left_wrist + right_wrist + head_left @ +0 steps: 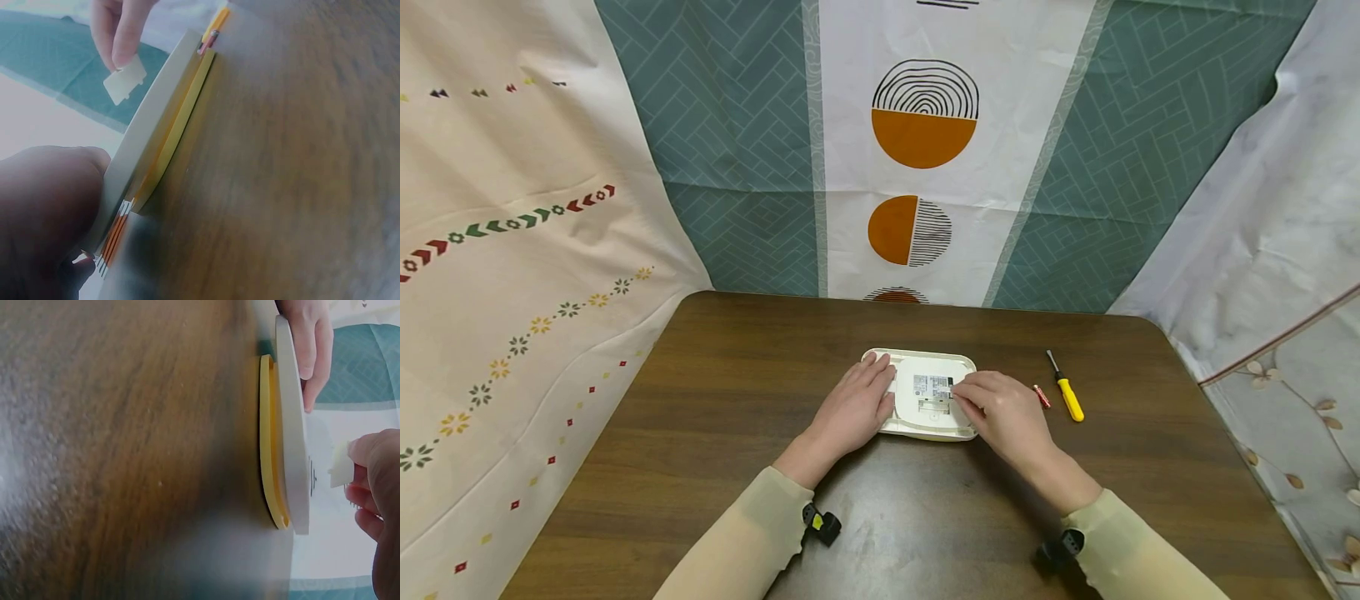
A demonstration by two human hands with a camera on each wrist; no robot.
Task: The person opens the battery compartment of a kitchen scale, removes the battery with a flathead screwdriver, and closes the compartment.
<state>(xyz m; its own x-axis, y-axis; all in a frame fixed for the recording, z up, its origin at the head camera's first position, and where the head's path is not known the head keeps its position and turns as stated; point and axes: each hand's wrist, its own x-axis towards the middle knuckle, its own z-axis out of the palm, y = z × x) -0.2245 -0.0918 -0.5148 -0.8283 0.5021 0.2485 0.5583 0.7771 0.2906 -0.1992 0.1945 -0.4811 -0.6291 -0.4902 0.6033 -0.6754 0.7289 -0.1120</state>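
A flat white device [917, 425] with rounded corners lies on the table, its label and a small recessed compartment [934, 407] facing up. A yellow part [267, 444] of it shows underneath in the wrist views. My left hand [853, 400] rests on the device's left end, fingers stretched across the top. Between thumb and fingers, my right hand [1009, 414] pinches a small white battery cover [125, 80] with little tabs along one edge. The cover [341, 467] is tilted and apart from the device, above its right half.
To the right of the device lies a small red battery [1042, 397], partly behind my right hand. A yellow-handled screwdriver [1070, 400] lies beyond it. The brown wooden table [737, 375] meets patterned cloth hangings [737, 167] at the back and sides.
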